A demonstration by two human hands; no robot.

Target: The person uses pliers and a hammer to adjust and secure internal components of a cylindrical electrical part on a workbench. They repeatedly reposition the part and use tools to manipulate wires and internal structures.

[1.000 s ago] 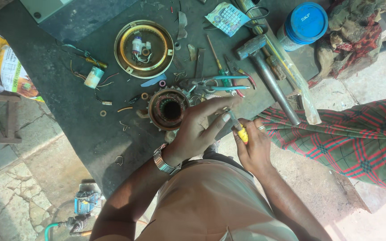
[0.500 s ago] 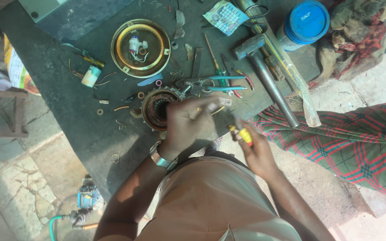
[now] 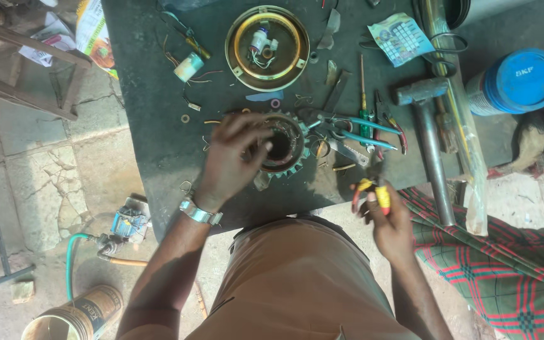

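Note:
My left hand [image 3: 231, 157], with a metal watch at the wrist, rests its fingers on the left side of a round toothed motor core [image 3: 283, 146] lying on the dark table [image 3: 152, 113]. My right hand [image 3: 388, 220] is at the table's near edge, closed around a small tool with a yellow and red handle [image 3: 376, 192]. Just right of the core lie blue-handled pliers [image 3: 357, 129] and a green screwdriver [image 3: 364, 107].
A round brass-coloured cover [image 3: 267, 39] with wires sits at the back. A hammer [image 3: 428, 132], a long metal bar [image 3: 458, 107], a blue-lidded tub [image 3: 514, 82], a small capacitor [image 3: 188, 66] and loose washers lie around. A red-green checked cloth [image 3: 505, 271] is at right.
The view has shifted so the table sits lower and more central. My left hand moved from the right of the core to its left side. My right hand drew back toward the table edge.

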